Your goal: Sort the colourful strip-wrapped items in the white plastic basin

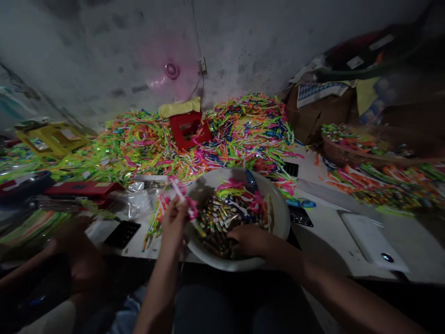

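Note:
A pink and white strip piece (180, 191) is pinched in my left hand (174, 217), at the left rim of a large white basin (281, 204). Many small shiny cylindrical pieces (222, 214) fill the basin, with coloured strips (233, 191) lying over them at the back. Inside the basin, my right hand (251, 239) reaches down among the small pieces at the near right; its fingertips are partly hidden, so what they hold cannot be made out. A blue tool-like item (251, 180) leans at the back of the basin.
Behind the basin lies a large heap of coloured strips (139, 139) with a red stand (189, 130). At right are a basket (342, 150) and a white device (373, 241). Another person's arm (45, 253) is at left, near a red box (83, 189).

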`<state>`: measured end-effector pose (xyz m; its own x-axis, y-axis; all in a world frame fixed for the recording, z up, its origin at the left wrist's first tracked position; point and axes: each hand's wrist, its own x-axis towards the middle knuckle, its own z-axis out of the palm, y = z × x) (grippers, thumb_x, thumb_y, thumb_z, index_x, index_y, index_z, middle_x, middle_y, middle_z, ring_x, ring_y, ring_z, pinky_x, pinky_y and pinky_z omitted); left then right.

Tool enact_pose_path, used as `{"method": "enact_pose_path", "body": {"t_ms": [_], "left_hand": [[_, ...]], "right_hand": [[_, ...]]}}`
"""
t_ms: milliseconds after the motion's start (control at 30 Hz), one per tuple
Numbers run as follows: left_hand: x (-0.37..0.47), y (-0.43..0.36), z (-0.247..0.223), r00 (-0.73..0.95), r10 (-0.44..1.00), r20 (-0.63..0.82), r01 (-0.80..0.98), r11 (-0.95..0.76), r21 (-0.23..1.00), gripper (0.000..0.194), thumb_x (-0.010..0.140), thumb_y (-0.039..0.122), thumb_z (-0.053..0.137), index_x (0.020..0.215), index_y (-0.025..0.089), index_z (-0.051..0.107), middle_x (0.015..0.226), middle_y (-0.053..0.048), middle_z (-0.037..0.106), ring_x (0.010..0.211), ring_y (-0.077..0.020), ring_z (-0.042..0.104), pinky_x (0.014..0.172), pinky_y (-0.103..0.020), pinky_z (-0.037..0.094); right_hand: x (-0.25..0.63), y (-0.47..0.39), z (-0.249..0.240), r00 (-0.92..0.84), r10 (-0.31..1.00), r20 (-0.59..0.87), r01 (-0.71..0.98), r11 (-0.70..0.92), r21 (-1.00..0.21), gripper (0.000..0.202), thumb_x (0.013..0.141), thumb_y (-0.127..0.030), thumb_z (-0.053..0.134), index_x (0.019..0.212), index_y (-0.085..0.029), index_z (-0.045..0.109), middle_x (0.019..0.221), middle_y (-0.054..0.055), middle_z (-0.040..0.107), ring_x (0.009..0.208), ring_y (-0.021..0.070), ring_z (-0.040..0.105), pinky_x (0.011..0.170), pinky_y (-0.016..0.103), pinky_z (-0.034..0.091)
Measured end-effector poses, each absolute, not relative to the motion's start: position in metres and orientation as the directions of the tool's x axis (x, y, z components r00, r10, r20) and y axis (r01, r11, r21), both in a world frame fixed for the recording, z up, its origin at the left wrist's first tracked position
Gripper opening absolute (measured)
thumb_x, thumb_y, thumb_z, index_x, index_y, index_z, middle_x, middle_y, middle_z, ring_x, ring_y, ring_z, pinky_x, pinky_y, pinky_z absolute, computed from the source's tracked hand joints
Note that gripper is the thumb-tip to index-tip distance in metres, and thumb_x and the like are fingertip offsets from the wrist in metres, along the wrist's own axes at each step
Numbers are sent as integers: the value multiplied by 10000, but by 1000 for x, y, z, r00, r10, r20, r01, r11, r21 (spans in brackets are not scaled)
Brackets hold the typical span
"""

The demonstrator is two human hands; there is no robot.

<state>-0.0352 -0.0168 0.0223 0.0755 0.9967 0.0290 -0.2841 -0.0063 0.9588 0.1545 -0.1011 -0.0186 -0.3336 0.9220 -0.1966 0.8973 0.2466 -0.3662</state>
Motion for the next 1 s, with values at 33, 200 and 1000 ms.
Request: {"method": "enact_pose_path", "body": {"t_ms": [33, 200, 1000], "left_hand": [[-49, -8, 24, 27, 999, 32, -266, -23, 964, 365, 679, 372, 669, 991, 212, 567, 740, 35, 604, 571, -62, 517, 555, -158, 419], [-120, 57, 9, -44, 999, 30, 317, -14, 948, 484, 694, 429, 593, 1095, 161, 560, 762, -21, 617, 568, -122, 557, 563, -233, 445], [53, 29, 29, 790, 554, 263, 97, -537, 838, 171, 570, 55, 663, 666, 196, 656, 813, -35, 646, 915, -185, 570, 879, -235, 385]], "right_hand": [[154, -100, -18, -342, 916, -208, 906, 263, -331, 280, 715, -254, 597, 985, -188, 633, 925, 89, 666, 806, 240, 616, 637, 277, 419], [150, -99, -11, -335, 913, -234, 928, 277, -250, 290, 706, -215, 560, 987, -180, 619, 881, 91, 674, 715, 225, 622, 553, 255, 383], [152, -104, 0, -200, 979, -30, 903, 172, -394, 279, 827, -330, 497, 978, -155, 654, 883, 119, 688, 800, 246, 632, 680, 290, 412]]}}
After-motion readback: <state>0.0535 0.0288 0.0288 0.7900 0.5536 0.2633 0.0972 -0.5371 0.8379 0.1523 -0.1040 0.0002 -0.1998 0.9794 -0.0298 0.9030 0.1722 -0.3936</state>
